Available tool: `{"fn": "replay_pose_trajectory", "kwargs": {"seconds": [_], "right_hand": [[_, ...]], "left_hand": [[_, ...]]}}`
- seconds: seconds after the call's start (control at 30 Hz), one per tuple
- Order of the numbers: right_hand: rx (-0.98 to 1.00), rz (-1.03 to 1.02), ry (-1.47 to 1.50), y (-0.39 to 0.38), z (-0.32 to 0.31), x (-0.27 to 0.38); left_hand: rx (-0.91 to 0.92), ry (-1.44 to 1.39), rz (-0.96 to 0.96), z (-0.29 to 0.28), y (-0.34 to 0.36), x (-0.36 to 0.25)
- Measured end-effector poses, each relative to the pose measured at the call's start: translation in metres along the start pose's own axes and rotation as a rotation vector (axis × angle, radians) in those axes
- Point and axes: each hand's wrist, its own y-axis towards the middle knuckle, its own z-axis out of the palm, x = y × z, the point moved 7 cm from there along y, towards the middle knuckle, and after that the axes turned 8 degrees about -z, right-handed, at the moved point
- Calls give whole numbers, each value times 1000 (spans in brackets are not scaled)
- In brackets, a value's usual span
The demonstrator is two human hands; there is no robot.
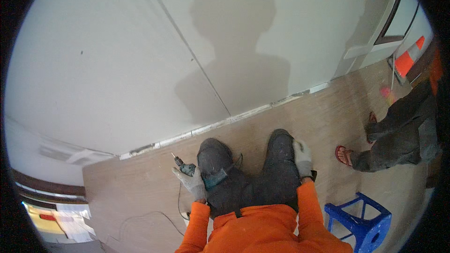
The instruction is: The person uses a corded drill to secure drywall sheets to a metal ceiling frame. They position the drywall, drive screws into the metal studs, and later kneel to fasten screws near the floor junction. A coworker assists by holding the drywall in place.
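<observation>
My left hand [192, 183], in a light grey work glove, is wrapped round a green and dark power drill [186, 167] beside my left knee. A thin bit points from the drill's chuck toward the wall, and the palm side of the hand is hidden. Against the outer side of my right knee lies my right hand [303, 158], also gloved, with its fingers stretched out and no object seen in it. A dark band circles that wrist.
Ahead stands a pale panel wall [140, 65] with a dark seam. A cable [145, 215] trails over the brown floor [318, 126]. At right are a blue plastic stool [375, 225], another person's legs [398, 136] in sandals, and an orange-and-white cone [407, 61].
</observation>
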Motion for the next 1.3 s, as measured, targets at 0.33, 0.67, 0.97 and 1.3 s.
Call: {"fn": "replay_pose_trajectory", "kwargs": {"seconds": [0.33,0.67,0.97,1.3], "right_hand": [[145,93,-789,-98,-61,-204],[323,99,-1089,-75,-19,-268],[132,96,-733,-98,-62,-238],[127,184,-899,-100,-70,-224]], "left_hand": [[10,30,11,-40,-41,-44],[-17,186,93,-62,-53,-57],[-13,193,-35,-55,-66,-81],[-16,1,101,-58,-47,-26]]}}
